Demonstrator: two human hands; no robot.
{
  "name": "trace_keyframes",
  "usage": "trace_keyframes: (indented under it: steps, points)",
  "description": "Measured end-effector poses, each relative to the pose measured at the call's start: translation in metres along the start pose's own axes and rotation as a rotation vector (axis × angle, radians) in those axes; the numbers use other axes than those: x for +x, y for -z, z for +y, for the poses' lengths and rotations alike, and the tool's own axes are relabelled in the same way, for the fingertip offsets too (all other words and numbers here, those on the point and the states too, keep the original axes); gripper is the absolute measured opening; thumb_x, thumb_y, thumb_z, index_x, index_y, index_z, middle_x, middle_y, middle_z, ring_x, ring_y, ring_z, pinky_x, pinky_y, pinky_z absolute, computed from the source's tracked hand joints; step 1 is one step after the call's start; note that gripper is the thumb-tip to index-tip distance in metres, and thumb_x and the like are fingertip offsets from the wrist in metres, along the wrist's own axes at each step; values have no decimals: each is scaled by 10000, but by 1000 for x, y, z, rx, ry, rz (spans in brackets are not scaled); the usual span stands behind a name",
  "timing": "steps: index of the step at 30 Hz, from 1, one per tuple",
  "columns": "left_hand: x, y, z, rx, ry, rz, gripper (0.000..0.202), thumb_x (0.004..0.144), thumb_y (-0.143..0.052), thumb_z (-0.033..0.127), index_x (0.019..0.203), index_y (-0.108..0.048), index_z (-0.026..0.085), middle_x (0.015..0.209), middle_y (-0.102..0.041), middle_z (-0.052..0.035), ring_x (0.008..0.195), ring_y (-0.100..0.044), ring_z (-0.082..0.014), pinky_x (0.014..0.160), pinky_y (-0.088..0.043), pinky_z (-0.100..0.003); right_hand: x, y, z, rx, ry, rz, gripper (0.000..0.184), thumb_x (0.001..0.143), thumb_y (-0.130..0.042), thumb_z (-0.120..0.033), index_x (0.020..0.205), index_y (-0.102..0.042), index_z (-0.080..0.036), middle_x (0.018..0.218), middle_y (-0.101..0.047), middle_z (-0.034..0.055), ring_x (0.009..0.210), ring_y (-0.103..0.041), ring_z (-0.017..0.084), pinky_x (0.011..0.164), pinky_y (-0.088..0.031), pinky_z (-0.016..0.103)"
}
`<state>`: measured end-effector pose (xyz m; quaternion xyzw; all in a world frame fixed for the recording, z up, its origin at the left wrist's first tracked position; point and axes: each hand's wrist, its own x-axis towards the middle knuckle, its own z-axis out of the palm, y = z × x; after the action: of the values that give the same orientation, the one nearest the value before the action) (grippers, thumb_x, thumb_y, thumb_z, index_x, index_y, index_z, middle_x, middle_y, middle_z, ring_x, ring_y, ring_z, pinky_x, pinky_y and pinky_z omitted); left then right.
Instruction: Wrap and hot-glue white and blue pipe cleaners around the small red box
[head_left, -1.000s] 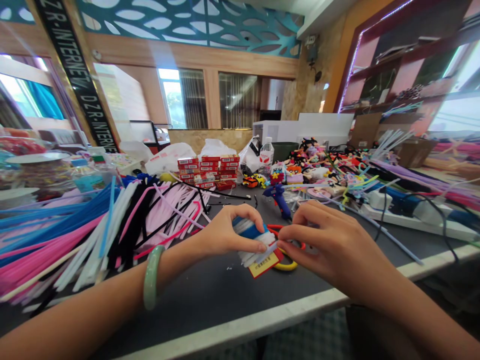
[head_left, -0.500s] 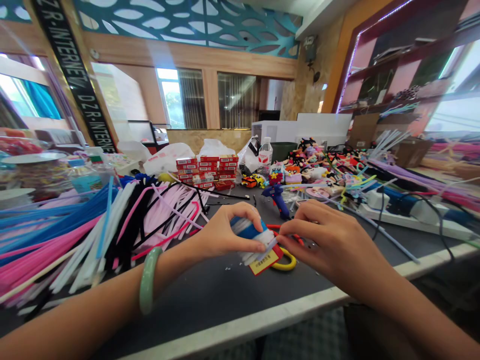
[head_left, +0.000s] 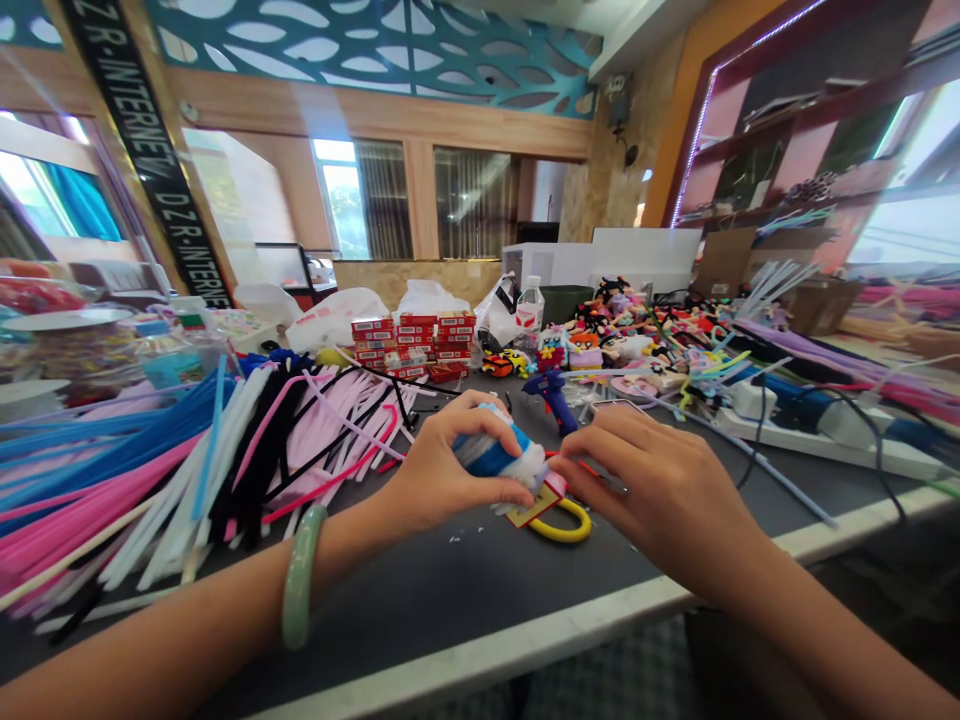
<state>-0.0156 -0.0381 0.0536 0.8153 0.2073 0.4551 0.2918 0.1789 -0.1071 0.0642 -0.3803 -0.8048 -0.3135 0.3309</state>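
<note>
My left hand point(head_left: 457, 455) is closed around a box wrapped in blue and white pipe cleaner point(head_left: 491, 450), fingers over the top and thumb below. A red and yellow corner point(head_left: 534, 502), which looks like bare printed box, shows under the wrapped end. Against that end, my right hand point(head_left: 652, 480) pinches what looks like a pale pipe cleaner; its tip is mostly hidden by the fingers. Yellow-handled scissors point(head_left: 566, 525) lie on the table just below, partly covered. Behind the hands rests a dark blue glue gun point(head_left: 551, 398).
Bundles of blue, pink, white and black pipe cleaners point(head_left: 172, 470) spread over the left of the table. Red boxes point(head_left: 412, 340) are stacked at the back. Small plush figures point(head_left: 622, 335) pile up behind my right hand. A white power strip point(head_left: 832, 440) with cables lies at right.
My left hand has turned the wrapped box, so more blue and white shows and less of the yellow printed face. The scissors' yellow handle is more exposed. My right hand stays close to the same end.
</note>
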Motion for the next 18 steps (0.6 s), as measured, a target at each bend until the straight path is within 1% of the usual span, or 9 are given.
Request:
trace_keyframes:
  steps: [5, 8, 11, 14, 18]
  points:
    - [-2, -3, 6, 89, -3, 96, 320, 470, -874, 286, 682, -658, 183, 940, -547, -38, 884, -532, -189, 805, -419, -310, 0, -2, 0, 9, -20, 12, 307, 945, -421, -262, 718, -604, -168, 657, -590, 29, 606, -528, 147, 555, -346, 260]
    - [-3, -5, 9, 148, -15, 124, 320, 467, -874, 281, 685, -659, 188, 967, -539, -40, 894, -535, -192, 807, -426, -310, 0, -4, -1, 30, -46, 36, 306, 947, -422, -270, 723, -603, -166, 642, -571, 20, 587, -509, 139, 550, -335, 250]
    - [-4, -5, 9, 186, -26, 127, 291, 503, -857, 249, 705, -655, 191, 980, -536, -40, 910, -540, -194, 819, -426, -311, -1, -5, -1, 32, -59, 64, 316, 950, -417, -276, 721, -604, -163, 628, -556, 14, 571, -499, 130, 542, -329, 241]
    - [-4, -5, 9, 210, -21, 118, 241, 548, -818, 203, 716, -647, 190, 997, -534, -45, 930, -541, -197, 829, -424, -313, -1, -5, -2, 26, -64, 59, 339, 957, -396, -284, 723, -610, -165, 611, -551, 10, 557, -494, 127, 538, -329, 237]
    - [-4, -4, 8, 204, -13, 97, 214, 572, -785, 187, 728, -638, 190, 1005, -534, -47, 933, -540, -195, 842, -421, -318, -3, -6, 0, 40, -92, 50, 338, 956, -397, -305, 745, -622, -166, 612, -558, 14, 558, -514, 130, 540, -343, 234]
